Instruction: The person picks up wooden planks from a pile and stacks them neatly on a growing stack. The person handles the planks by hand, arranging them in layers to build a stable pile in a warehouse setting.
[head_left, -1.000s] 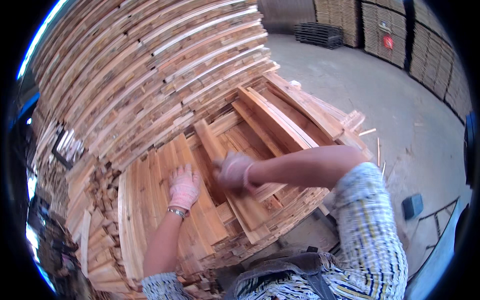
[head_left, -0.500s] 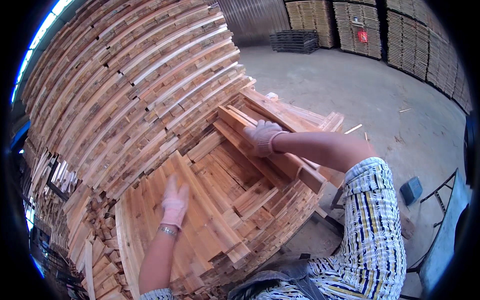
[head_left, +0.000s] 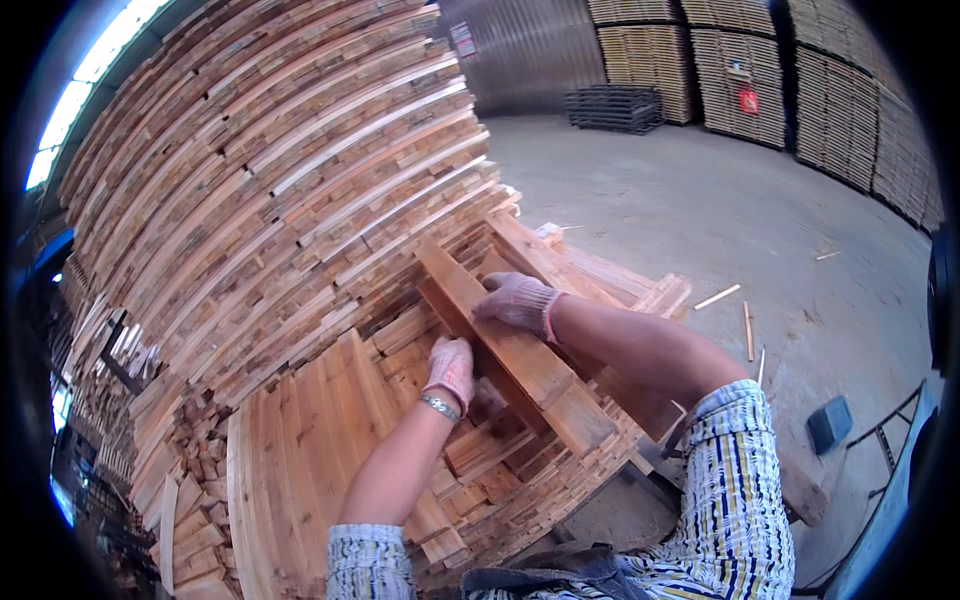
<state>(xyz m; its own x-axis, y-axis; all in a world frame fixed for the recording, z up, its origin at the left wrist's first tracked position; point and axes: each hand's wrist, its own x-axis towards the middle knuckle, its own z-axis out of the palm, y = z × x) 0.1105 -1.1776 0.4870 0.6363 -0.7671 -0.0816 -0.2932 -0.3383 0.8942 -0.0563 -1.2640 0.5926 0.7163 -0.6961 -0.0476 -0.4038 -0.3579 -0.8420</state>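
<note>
My right hand (head_left: pixel 518 302), in a pale knit glove, grips a long reddish wooden board (head_left: pixel 515 350) from its right edge, with the thumb and fingers bent over it. The board slants from far left to near right, its wide face turned up. Close to its left side is my gloved left hand (head_left: pixel 450 368), fingers curled; what they hold, if anything, is hidden. Below lies a low stack of short wood pieces (head_left: pixel 485 445). Left of it, several planks (head_left: pixel 310 430) lie side by side as a flat layer.
A tall wall of stacked strips (head_left: pixel 280 190) rises behind and to the left. More boards (head_left: pixel 620 270) lie at the stack's far right. Loose sticks (head_left: pixel 717 297) and a dark blue box (head_left: pixel 829 424) are on the concrete floor. Offcuts (head_left: pixel 205 480) are heaped at lower left.
My left hand has moved right, from the flat planks to beside the board. The board under my right hand has tipped so that its wide face shows. The view has shifted slightly.
</note>
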